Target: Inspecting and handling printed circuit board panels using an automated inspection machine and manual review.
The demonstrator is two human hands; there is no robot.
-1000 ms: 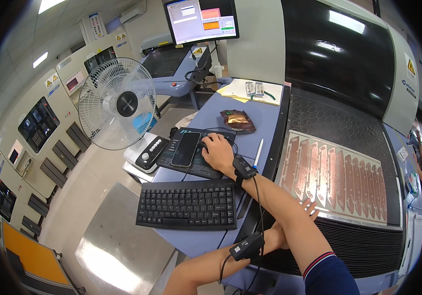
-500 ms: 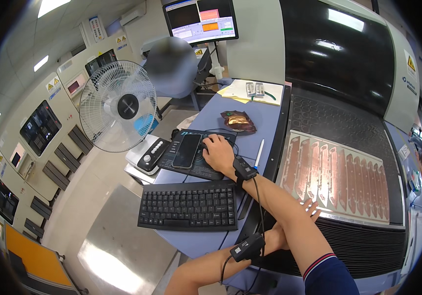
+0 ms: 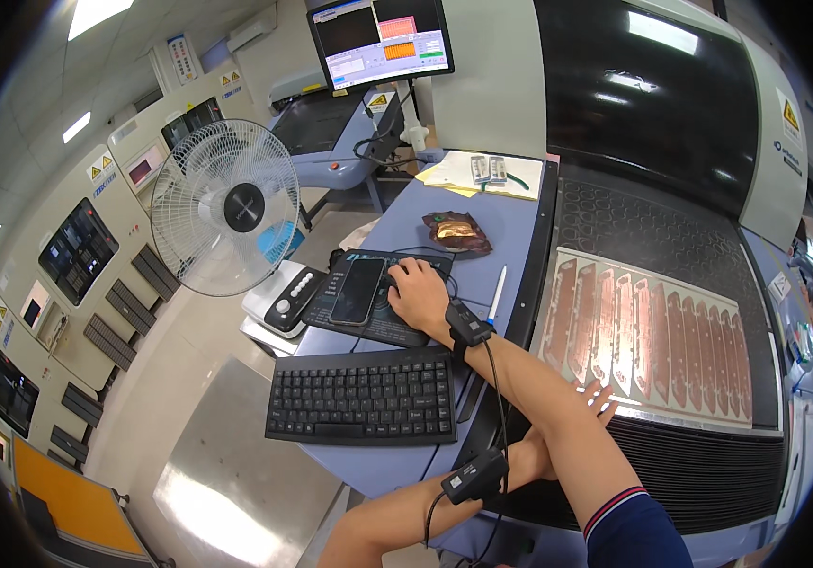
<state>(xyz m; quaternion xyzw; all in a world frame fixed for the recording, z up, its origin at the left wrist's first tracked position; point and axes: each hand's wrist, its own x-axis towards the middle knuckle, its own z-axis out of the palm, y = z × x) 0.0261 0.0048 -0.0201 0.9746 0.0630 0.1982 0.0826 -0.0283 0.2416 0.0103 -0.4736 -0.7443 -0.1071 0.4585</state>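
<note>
My right hand [image 3: 420, 295] rests curled over a computer mouse on a dark mouse pad [image 3: 397, 327], and the palm hides nearly all of the mouse. A black smartphone [image 3: 357, 292] lies on the pad just left of that hand. My left forearm passes beneath the right one. Past the crossing, my left hand [image 3: 598, 405] shows with its fingers spread at the near edge of a flat panel [image 3: 745, 364] bearing rows of copper-coloured strips. Part of the left hand is covered by the right forearm. In front of the pad sits a black keyboard [image 3: 361, 396].
A white pen [image 3: 498, 292], a crumpled brown packet [image 3: 456, 232] and papers [image 3: 529, 180] lie on the blue desk. A fan [image 3: 226, 206] stands at left, a monitor [image 3: 383, 43] beyond. Black bellows [image 3: 700, 469] border the panel; a dark machine hood [image 3: 657, 104] rises behind.
The blurred dark shape before the far machine, below the monitor, has gone from view. Both hands stay in place; the view has shifted very slightly.
</note>
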